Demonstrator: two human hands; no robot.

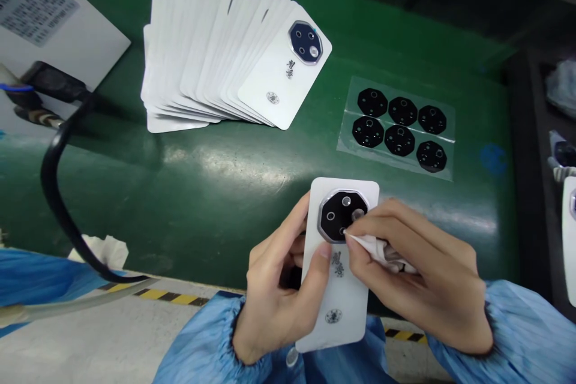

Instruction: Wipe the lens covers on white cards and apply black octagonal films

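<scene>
While the left hand (279, 300) curls round a white phone back cover (348, 297) below the fanned covers (211, 54) and the right hand (434, 273) pinches a wipe (378, 247), looks mid-wipe tbh, lens plate (339, 216) fitted, six more plates (399, 140) lying right of those covers

Stack (211, 54) left, sheet (346, 138) right, cover (344, 294) before both

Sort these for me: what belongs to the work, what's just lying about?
In the work:
- white panel, in the left hand
- white wipe, in the right hand
- fanned panels, probably
- sheet of black octagons, probably

Apparently just lying about:
- black cable
- crumpled white scrap
</scene>
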